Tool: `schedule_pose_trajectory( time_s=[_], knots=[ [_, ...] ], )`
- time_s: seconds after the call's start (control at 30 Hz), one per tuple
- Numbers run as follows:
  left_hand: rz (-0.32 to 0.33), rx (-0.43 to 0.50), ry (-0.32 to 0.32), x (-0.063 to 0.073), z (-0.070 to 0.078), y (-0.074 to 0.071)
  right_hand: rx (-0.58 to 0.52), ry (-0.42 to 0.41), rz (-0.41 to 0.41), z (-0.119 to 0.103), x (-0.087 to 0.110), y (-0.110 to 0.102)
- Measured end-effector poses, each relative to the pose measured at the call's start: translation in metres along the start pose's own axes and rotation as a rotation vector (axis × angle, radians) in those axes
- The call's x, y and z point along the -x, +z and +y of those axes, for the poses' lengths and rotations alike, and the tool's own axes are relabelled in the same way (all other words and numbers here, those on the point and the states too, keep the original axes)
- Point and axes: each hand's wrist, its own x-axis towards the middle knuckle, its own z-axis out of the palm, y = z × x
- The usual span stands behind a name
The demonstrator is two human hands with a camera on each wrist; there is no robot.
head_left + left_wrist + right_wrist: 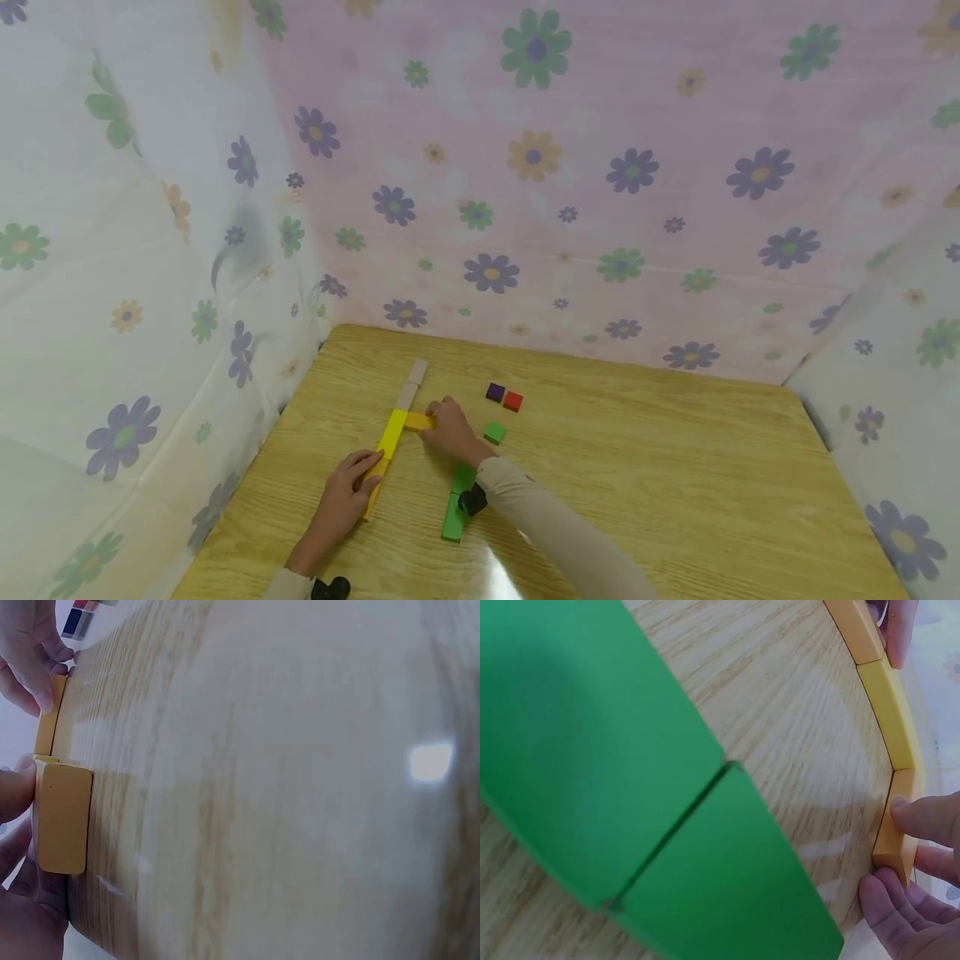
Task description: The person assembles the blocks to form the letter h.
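Observation:
On the table, a row runs away from me: an orange block, a yellow block and two beige blocks. My left hand holds the near orange block between thumb and fingers, fingertips close to its joint with the yellow one. A second orange block branches off to the right from the far part of the yellow block. With thumb and fingers, my right hand pinches its outer end. The right wrist view shows this orange block right against the yellow block.
Two long green blocks lie end to end under the right wrist. A small green block, a dark purple block and a red block lie beyond the right forearm. Flowered cloth hangs around the wooden table.

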Motion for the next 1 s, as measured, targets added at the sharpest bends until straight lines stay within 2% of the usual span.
schedule_pose_trajectory(
  time_s=[0.2, 0.37, 0.47, 0.57, 0.77, 1.0],
  knots=[
    [0.000, 0.003, 0.013, 0.000, 0.002, 0.001, 0.026, -0.008, -0.014, 0.009, 0.003, -0.004],
    [0.003, -0.007, 0.011, 0.000, 0.003, 0.000, 0.147, -0.031, -0.036, 0.016, 0.007, -0.014],
    [-0.003, -0.007, 0.010, 0.000, 0.002, 0.000, 0.141, -0.030, -0.030, 0.016, 0.012, -0.025],
    [-0.006, -0.004, 0.008, 0.000, 0.001, -0.001, 0.084, -0.011, -0.023, 0.013, 0.020, -0.037],
    [0.004, -0.001, 0.031, 0.001, 0.003, -0.002, 0.129, -0.023, 0.001, 0.016, 0.030, -0.053],
    [0.009, 0.002, 0.042, 0.002, 0.003, -0.002, 0.140, 0.012, -0.003, 0.025, 0.042, -0.062]
  ],
)
